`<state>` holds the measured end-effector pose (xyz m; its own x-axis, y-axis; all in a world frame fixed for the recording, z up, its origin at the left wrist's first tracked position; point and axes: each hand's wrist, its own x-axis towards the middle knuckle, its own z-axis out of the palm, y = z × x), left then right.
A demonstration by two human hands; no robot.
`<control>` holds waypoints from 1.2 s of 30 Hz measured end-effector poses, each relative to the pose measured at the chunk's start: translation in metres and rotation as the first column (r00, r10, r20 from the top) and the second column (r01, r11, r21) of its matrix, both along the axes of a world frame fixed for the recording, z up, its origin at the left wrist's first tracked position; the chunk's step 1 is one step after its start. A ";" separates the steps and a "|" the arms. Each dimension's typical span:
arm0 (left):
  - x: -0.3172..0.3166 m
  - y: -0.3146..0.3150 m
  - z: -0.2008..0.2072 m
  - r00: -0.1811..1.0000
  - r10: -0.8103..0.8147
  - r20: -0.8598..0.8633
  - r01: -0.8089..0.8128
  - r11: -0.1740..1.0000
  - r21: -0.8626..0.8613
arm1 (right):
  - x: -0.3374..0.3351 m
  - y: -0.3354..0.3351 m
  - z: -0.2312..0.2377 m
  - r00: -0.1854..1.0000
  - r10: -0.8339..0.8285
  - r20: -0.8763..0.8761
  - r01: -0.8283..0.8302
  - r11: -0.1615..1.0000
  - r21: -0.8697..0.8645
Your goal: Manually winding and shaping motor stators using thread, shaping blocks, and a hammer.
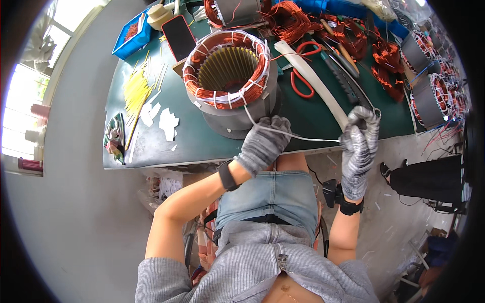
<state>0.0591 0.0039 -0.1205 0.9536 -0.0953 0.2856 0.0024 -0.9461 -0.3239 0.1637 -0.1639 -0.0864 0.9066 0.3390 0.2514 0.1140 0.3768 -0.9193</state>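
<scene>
A motor stator [240,118] stands upright near the table's front edge. Its copper winding [226,97] forms a ring on top, tied round with white lacing, and yellowish slot liners line the bore. From the ring's front a white cord [313,139] runs down past my left hand [266,143] and across to my right hand [359,151]. Both hands wear grey striped gloves. My left fingers are curled against the stator's lower front, where the cord bends under them. My right fingers are pinched together on the cord's far part, just off the table edge.
Right of the stator lie a long off-white sleeve [316,83], red-handled scissors [303,83] and a dark cutter knife [341,81]. Copper coils [290,22] and other stators [432,98] crowd the back and right. On the left are yellow strips [135,93], white paper pieces [168,123] and a phone [178,38].
</scene>
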 end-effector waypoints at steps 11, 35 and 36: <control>-0.086 -0.032 0.072 0.940 0.341 0.021 0.093 -0.196 -0.976 | -0.056 0.039 0.039 0.925 0.371 -0.085 -0.378 0.921 -0.094; -0.088 -0.038 0.046 0.934 0.351 0.067 0.205 -0.372 -0.905 | -0.081 0.050 0.019 0.891 0.435 0.127 -0.379 0.869 -0.317; -0.089 -0.037 0.045 0.937 0.339 0.082 0.214 -0.372 -0.903 | -0.082 0.052 0.026 0.881 0.470 0.044 -0.446 0.859 -0.251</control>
<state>-0.0303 -0.0329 -0.0754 0.7947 0.6054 0.0442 -0.1110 0.0734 0.9911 0.0815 -0.1117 -0.0603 0.6087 0.7682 0.1982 0.0760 0.1922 -0.9784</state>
